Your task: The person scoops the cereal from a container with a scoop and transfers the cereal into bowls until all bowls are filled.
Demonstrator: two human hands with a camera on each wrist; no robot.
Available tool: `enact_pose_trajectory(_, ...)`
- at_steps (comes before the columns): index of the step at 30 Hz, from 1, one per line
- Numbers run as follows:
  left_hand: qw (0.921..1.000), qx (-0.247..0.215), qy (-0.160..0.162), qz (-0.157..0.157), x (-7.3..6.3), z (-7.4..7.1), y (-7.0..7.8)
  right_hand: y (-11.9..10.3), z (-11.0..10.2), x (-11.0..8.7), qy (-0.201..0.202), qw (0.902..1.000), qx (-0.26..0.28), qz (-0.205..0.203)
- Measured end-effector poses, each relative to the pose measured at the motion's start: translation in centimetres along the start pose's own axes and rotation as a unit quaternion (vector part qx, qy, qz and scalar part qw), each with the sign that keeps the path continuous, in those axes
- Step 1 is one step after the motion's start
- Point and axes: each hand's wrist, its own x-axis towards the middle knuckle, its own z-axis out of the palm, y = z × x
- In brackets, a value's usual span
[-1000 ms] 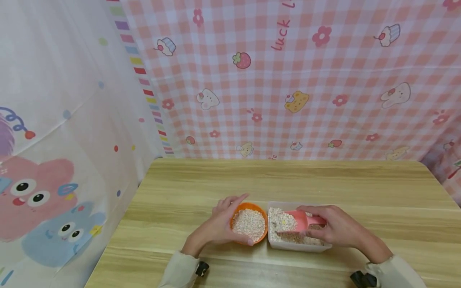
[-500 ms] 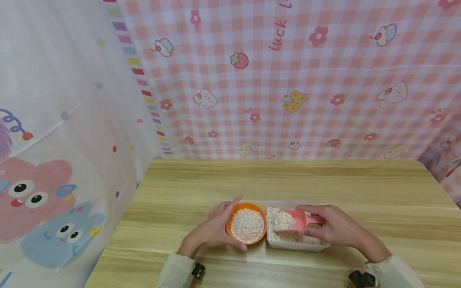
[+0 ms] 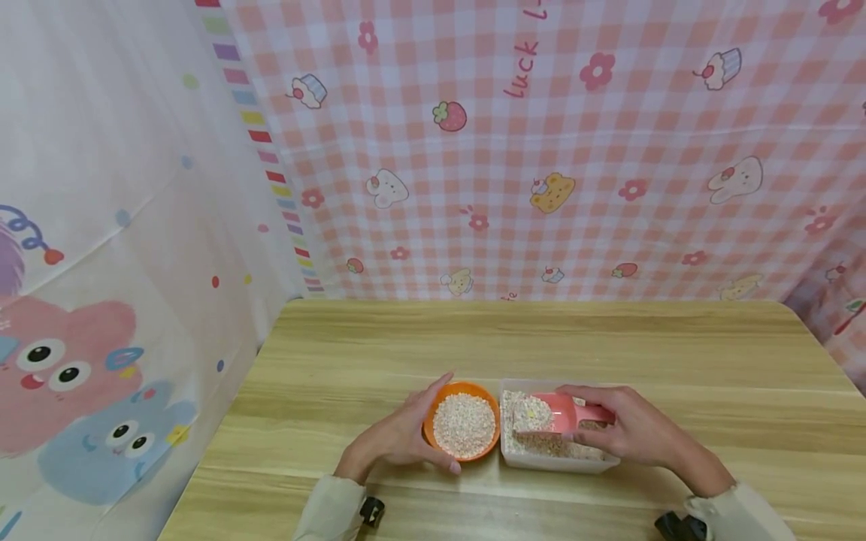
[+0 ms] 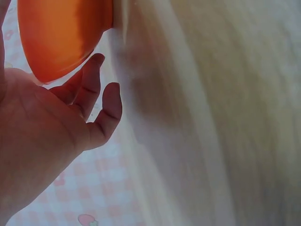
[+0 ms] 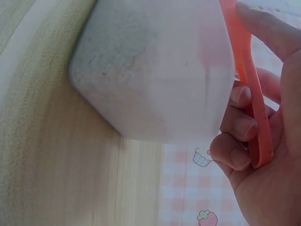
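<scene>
An orange bowl (image 3: 463, 421) filled with pale flakes that look like rolled oats (image 3: 465, 425) stands on the wooden table. Around its left side my left hand (image 3: 406, 434) spreads, thumb at the near edge and forefinger at the far one. In the left wrist view, the palm is against the orange bowl (image 4: 66, 37) with the other fingers loosely bent beneath. My right hand (image 3: 629, 424) grips the handle of a pink scoop (image 3: 564, 415). The scoop lies level over a translucent plastic box (image 3: 561, 463), its front loaded with flakes. More flakes fill the box below.
The bowl and box stand side by side near the front of the wooden table (image 3: 541, 338). Behind rises a pink checked cloth (image 3: 487, 165); a white printed cloth (image 3: 135, 248) hangs at the left.
My left hand has eased slightly left, its thumb coming off the bowl's near rim. The scoop has drawn level, with flakes heaped toward its front.
</scene>
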Motion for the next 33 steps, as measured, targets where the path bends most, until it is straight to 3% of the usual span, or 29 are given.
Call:
enact_pose_trajectory(6, 0.9999, -0.009, -0.007, 0.003, 0.4, -0.2, -0.1, 0.0, -0.4, 0.3, -0.007, 0.9989, 0.045, 0.009)
enact_pose_trajectory(12, 0.9998, -0.019, -0.008, -0.001, 0.5, -0.2, -0.1, -0.1, -0.5, 0.3, 0.005, 0.9987, 0.051, 0.002)
enact_pose_trajectory(22, 0.9992, -0.035, -0.006, -0.016, -0.2, 1.2, -0.7, 0.2, 0.4, -0.6, 0.016, 0.9947, 0.095, -0.036)
enact_pose_trajectory(33, 0.9981, -0.062, -0.006, -0.006, 0.2, 0.6, -0.6, -0.3, -0.5, -0.4, 0.051, 0.9968, 0.051, -0.035)
